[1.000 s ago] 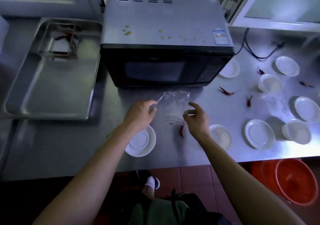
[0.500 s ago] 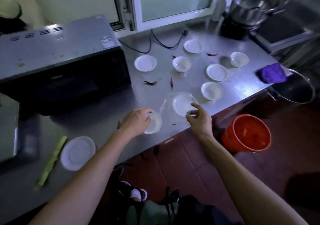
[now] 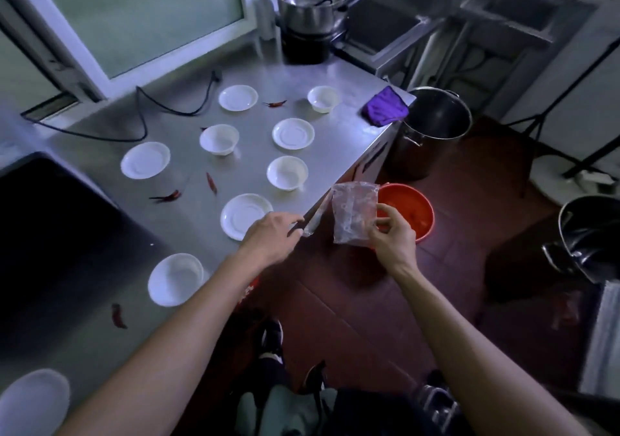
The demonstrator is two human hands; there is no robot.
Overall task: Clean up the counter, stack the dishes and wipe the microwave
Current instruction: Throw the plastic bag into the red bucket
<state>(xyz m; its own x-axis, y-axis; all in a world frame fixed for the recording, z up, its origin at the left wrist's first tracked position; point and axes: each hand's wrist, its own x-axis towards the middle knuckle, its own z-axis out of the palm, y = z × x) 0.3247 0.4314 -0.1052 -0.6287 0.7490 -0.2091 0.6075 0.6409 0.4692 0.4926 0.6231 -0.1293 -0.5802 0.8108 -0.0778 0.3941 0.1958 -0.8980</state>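
Clear plastic bag [image 3: 354, 214]: held in the air past the counter edge, above the red bucket [image 3: 411, 212] on the floor.
Right hand [image 3: 392, 236]: thumb and fingers pinch the bag's lower right side.
Left hand [image 3: 270, 237]: fingers curled on a thin strip of the same plastic [image 3: 313, 222] at the counter edge; the two hands are apart.
Steel counter [image 3: 342, 123]: white saucers and small bowls spread singly, none stacked; nearest saucer [image 3: 245, 215] just beside the left hand.
Red chillies [image 3: 211, 182]: scattered between the dishes.
Purple cloth [image 3: 385, 106]: bunched at the far right corner.
Microwave [image 3: 50, 227]: dark, at the left.
Steel pot [image 3: 432, 130]: on the floor beyond the bucket.
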